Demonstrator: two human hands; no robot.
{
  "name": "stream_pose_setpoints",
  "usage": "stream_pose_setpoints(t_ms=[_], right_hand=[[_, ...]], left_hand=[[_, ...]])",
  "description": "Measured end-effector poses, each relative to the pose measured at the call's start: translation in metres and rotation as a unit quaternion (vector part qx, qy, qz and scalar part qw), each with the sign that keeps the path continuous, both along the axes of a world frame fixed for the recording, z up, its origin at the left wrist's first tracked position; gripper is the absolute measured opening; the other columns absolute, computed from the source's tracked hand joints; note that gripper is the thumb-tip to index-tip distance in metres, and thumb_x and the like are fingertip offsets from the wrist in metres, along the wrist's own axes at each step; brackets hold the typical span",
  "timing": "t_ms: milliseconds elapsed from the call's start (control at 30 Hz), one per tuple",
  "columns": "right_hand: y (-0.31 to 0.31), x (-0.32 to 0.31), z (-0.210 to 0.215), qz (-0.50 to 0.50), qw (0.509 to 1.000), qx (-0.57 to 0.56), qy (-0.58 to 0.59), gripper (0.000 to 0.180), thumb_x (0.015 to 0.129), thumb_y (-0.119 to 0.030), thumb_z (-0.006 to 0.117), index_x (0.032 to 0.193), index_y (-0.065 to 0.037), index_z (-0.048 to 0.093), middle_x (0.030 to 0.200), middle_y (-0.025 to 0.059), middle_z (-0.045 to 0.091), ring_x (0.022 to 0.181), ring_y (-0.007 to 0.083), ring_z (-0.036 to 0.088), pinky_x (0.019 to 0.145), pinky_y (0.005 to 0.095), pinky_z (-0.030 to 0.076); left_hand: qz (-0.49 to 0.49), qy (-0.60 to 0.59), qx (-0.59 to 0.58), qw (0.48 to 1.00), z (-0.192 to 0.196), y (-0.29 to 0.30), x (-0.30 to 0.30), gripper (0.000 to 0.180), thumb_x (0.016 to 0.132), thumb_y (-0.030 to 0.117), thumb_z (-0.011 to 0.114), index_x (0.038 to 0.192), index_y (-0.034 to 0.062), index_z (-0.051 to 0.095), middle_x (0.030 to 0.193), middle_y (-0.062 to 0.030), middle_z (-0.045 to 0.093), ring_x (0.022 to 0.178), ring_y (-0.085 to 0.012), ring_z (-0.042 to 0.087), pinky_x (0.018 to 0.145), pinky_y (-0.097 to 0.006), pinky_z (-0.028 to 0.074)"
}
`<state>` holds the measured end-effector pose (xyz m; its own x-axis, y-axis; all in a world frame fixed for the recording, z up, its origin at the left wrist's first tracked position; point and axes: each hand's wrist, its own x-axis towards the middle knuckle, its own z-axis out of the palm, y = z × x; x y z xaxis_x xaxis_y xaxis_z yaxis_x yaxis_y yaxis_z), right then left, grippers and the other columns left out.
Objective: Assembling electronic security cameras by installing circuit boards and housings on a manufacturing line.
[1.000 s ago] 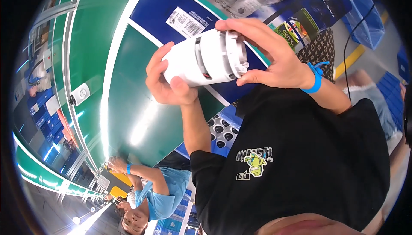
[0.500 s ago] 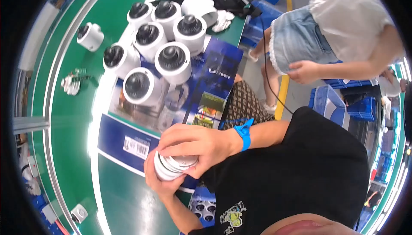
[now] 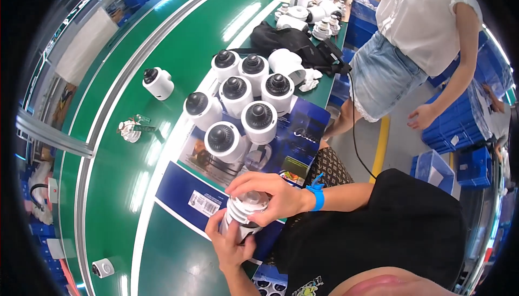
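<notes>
I hold a white dome camera housing (image 3: 244,216) upright at the near edge of the green bench (image 3: 162,69). My left hand (image 3: 230,242) grips its lower body from below. My right hand (image 3: 265,193), with a blue wristband (image 3: 317,196), covers its top with curled fingers. Just beyond the hands, several finished white dome cameras (image 3: 238,109) with black lenses stand in a cluster on a blue printed sheet (image 3: 292,144).
One more white camera (image 3: 158,82) stands alone further left on the bench. A small bundle of parts (image 3: 130,130) lies near it. A black bag (image 3: 294,44) and more white parts (image 3: 316,12) sit further along. Another person (image 3: 427,36) stands at right beside blue crates (image 3: 459,128).
My view has swung from the ceiling side down onto the bench. The housing came down from in front of me to the bench edge, both hands still on it.
</notes>
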<state>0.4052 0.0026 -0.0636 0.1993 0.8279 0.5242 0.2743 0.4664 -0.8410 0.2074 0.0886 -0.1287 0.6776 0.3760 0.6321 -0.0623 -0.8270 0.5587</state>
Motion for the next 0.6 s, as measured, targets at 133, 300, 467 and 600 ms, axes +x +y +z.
stream_pose_setpoints(t_ms=[133, 300, 467, 600], right_hand=[[0.001, -0.007, -0.002, 0.013, 1.0, 0.007, -0.021, 0.046, 0.062, -0.003, 0.07, 0.106, 0.002, 0.06, 0.115, 0.0172, 0.058, 0.102, 0.028, 0.06, 0.086, 0.0348, 0.05], [0.004, -0.007, 0.005, -0.035, 0.983, 0.123, -0.13, 0.048, 0.062, -0.004, 0.073, 0.108, 0.001, 0.059, 0.114, 0.0167, 0.059, 0.102, 0.0334, 0.059, 0.086, 0.0414, 0.05], [0.008, -0.018, 0.024, -0.001, 0.964, 0.172, -0.205, 0.052, 0.06, -0.003, 0.075, 0.109, 0.0, 0.057, 0.114, 0.016, 0.058, 0.101, 0.0358, 0.059, 0.083, 0.0422, 0.051], [0.018, -0.018, 0.026, 0.014, 0.961, 0.191, -0.2, 0.053, 0.059, -0.002, 0.075, 0.109, -0.001, 0.057, 0.115, 0.0158, 0.057, 0.101, 0.0363, 0.059, 0.083, 0.0427, 0.052]], left_hand=[[0.028, 0.0, 0.006, 1.0, 0.005, -0.004, 0.001, 0.084, 0.054, 0.028, 0.089, 0.125, 0.0198, 0.045, 0.131, -0.0234, 0.04, 0.104, -0.0393, 0.054, 0.082, -0.046, 0.048], [0.081, -0.032, 0.075, 0.993, 0.016, -0.006, -0.002, 0.071, 0.056, 0.028, 0.089, 0.111, 0.0137, 0.045, 0.123, -0.0206, 0.046, 0.101, -0.0401, 0.057, 0.075, -0.044, 0.053], [0.109, -0.063, 0.065, 0.99, 0.021, -0.008, -0.004, 0.043, 0.06, 0.019, 0.086, 0.08, 0.0049, 0.05, 0.122, -0.022, 0.047, 0.102, -0.0434, 0.057, 0.081, -0.048, 0.052], [0.146, -0.023, 0.098, 0.984, 0.038, -0.006, 0.001, 0.041, 0.052, 0.011, 0.084, 0.071, 0.0008, 0.049, 0.117, -0.0207, 0.056, 0.103, -0.043, 0.059, 0.082, -0.048, 0.052]])
